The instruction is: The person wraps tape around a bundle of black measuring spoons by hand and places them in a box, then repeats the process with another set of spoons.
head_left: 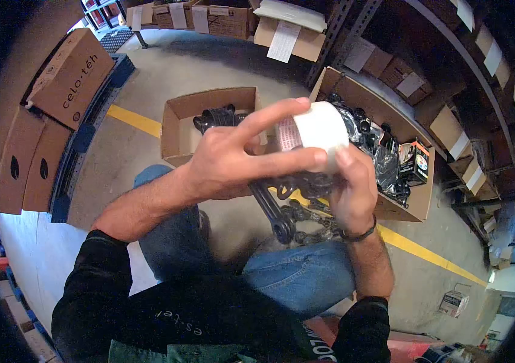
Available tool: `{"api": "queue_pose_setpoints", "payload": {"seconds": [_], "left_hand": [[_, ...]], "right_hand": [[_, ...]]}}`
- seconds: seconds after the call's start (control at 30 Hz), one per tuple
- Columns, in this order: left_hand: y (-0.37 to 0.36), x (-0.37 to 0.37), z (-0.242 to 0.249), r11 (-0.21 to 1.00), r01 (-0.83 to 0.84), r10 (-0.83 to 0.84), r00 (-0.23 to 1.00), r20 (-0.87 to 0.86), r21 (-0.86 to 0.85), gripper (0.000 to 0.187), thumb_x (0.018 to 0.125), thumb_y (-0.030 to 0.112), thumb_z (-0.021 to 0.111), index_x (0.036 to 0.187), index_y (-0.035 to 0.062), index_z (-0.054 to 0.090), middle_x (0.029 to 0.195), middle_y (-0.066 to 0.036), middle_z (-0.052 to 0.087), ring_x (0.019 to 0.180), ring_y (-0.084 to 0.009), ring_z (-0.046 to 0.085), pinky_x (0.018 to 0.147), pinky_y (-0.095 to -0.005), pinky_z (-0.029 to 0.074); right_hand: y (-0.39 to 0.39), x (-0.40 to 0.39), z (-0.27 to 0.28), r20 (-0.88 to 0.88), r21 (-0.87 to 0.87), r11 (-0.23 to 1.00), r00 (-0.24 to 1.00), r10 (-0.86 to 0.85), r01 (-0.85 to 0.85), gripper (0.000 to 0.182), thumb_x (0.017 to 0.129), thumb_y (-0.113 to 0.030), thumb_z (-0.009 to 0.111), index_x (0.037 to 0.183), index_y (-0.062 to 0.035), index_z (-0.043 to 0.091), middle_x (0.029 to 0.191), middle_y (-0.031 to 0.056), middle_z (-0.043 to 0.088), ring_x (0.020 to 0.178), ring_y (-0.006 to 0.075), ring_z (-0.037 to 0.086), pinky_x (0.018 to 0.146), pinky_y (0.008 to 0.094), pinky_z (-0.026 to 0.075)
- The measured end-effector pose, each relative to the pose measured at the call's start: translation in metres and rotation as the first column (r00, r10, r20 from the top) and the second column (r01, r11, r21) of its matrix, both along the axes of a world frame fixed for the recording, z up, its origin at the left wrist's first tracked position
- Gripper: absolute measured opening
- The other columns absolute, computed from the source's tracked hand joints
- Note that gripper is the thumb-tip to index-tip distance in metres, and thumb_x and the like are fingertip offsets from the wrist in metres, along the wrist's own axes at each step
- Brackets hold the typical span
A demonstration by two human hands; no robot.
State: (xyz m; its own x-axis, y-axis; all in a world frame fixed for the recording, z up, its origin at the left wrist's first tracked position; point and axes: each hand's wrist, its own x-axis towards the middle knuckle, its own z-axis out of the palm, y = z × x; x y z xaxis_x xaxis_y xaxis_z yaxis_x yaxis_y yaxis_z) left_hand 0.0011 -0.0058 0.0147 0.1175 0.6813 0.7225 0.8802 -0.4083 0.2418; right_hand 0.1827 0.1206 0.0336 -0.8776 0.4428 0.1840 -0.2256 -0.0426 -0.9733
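Note:
A white, round-ended piece (321, 128) with reddish print on its side is up in front of me. The fingers of my left hand (224, 157) stretch along and around it from the left. From the right, my right hand (355, 190) has its thumb on the lower edge of the piece and its fingers curled in around black parts below. Just under the hands, a black jointed arm (274, 215) with a round end hangs down. What links the white piece to these black parts is hidden by my fingers.
Behind my hands is an open carton (176, 109) with black coiled items. To the right, a longer carton (411, 209) contains bagged black parts and a small black box (414, 162). Black pieces (312, 218) lie between my knees. Boxes (76, 78) stand on a blue pallet at left.

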Motion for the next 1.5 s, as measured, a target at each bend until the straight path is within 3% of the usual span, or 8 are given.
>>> {"api": "queue_pose_setpoints", "payload": {"seconds": [0.27, 0.37, 0.53, 0.7, 0.9, 1.0, 1.13, 1.5], "left_hand": [[0.0, 0.0, 0.002, 0.994, 0.04, -0.032, 0.996, 0.078, -0.099, 0.068, 0.071, 0.013, 0.085, 0.134, 0.0165, 0.06, 0.147, -0.023, 0.046, 0.117, -0.0336, 0.064, 0.089, -0.0364, 0.058], [0.007, -0.001, -0.008, 0.998, 0.055, -0.051, 0.983, 0.174, -0.022, 0.089, 0.067, 0.019, 0.09, 0.143, 0.0016, 0.046, 0.142, -0.025, 0.052, 0.126, -0.0376, 0.058, 0.101, -0.0406, 0.051], [0.01, -0.002, -0.006, 0.997, 0.06, -0.067, 0.983, 0.173, 0.045, 0.09, 0.068, 0.021, 0.09, 0.143, -0.0029, 0.045, 0.139, -0.025, 0.055, 0.126, -0.0368, 0.058, 0.102, -0.0393, 0.05], [0.008, -0.001, -0.009, 0.999, 0.03, -0.018, 0.947, 0.32, -0.03, 0.087, 0.07, 0.02, 0.088, 0.145, 0.0047, 0.048, 0.139, -0.02, 0.058, 0.099, -0.017, 0.068, 0.066, -0.0258, 0.055], [0.011, -0.001, -0.015, 0.999, 0.039, -0.033, 0.932, 0.362, -0.01, 0.09, 0.066, 0.017, 0.089, 0.145, 0.0043, 0.049, 0.14, -0.019, 0.057, 0.087, -0.0101, 0.064, 0.054, -0.022, 0.046], [0.014, -0.001, -0.017, 0.999, 0.034, -0.041, 0.945, 0.323, 0.028, 0.091, 0.064, 0.016, 0.09, 0.144, 0.0042, 0.049, 0.14, -0.019, 0.057, 0.093, -0.0118, 0.065, 0.063, -0.0244, 0.051], [0.015, -0.003, -0.021, 0.993, 0.113, -0.11, 0.906, 0.408, 0.018, 0.093, 0.06, 0.012, 0.095, 0.14, -0.0015, 0.049, 0.138, -0.02, 0.057, 0.127, -0.0245, 0.056, 0.108, -0.0373, 0.044], [0.015, 0.002, -0.023, 0.98, 0.147, -0.046, 0.82, 0.571, -0.133, 0.099, 0.054, 0.014, 0.099, 0.138, -0.0037, 0.048, 0.136, -0.015, 0.058, 0.124, -0.0194, 0.055, 0.109, -0.0366, 0.042]], "right_hand": [[0.002, -0.002, -0.002, 0.07, -0.108, 0.994, 0.997, -0.014, 0.021, 0.043, 0.106, -0.029, 0.039, 0.121, 0.0054, 0.061, 0.107, 0.0068, 0.067, 0.096, 0.0113, 0.061, 0.089, 0.0281, 0.046], [0.0, -0.004, 0.001, 0.074, -0.11, 0.993, 0.997, -0.032, 0.04, 0.052, 0.1, -0.031, 0.042, 0.133, 0.0086, 0.049, 0.11, 0.0186, 0.065, 0.091, 0.0246, 0.068, 0.086, 0.0346, 0.053], [0.003, 0.0, -0.001, -0.027, -0.098, 0.993, 0.997, 0.07, -0.072, 0.049, 0.105, -0.025, 0.04, 0.142, 0.0058, 0.044, 0.127, 0.0106, 0.059, 0.113, 0.0153, 0.056, 0.1, 0.0298, 0.041], [0.005, 0.0, -0.004, 0.002, -0.185, 0.977, 0.994, 0.107, -0.105, 0.052, 0.103, -0.025, 0.042, 0.144, 0.0062, 0.041, 0.13, 0.0111, 0.058, 0.116, 0.0155, 0.054, 0.101, 0.0296, 0.04], [0.006, -0.003, -0.006, -0.055, -0.233, 0.962, 0.99, 0.129, -0.139, 0.055, 0.096, -0.021, 0.042, 0.144, 0.0068, 0.041, 0.129, 0.0128, 0.058, 0.116, 0.0175, 0.056, 0.102, 0.031, 0.041], [0.004, -0.004, -0.008, -0.064, -0.244, 0.966, 0.995, 0.07, -0.084, 0.054, 0.094, -0.018, 0.041, 0.142, 0.0073, 0.043, 0.127, 0.0132, 0.059, 0.115, 0.0182, 0.056, 0.101, 0.0312, 0.042], [0.004, -0.006, -0.008, -0.015, -0.25, 0.968, 0.999, 0.029, -0.032, 0.05, 0.092, -0.018, 0.042, 0.134, 0.0079, 0.049, 0.123, 0.0131, 0.06, 0.109, 0.0177, 0.057, 0.098, 0.0308, 0.043], [0.013, -0.005, -0.026, 0.039, -0.321, 0.947, 0.999, -0.005, 0.017, 0.037, 0.093, -0.019, 0.045, 0.118, 0.0044, 0.059, 0.099, 0.0065, 0.064, 0.089, 0.0132, 0.059, 0.08, 0.0278, 0.047]]}}
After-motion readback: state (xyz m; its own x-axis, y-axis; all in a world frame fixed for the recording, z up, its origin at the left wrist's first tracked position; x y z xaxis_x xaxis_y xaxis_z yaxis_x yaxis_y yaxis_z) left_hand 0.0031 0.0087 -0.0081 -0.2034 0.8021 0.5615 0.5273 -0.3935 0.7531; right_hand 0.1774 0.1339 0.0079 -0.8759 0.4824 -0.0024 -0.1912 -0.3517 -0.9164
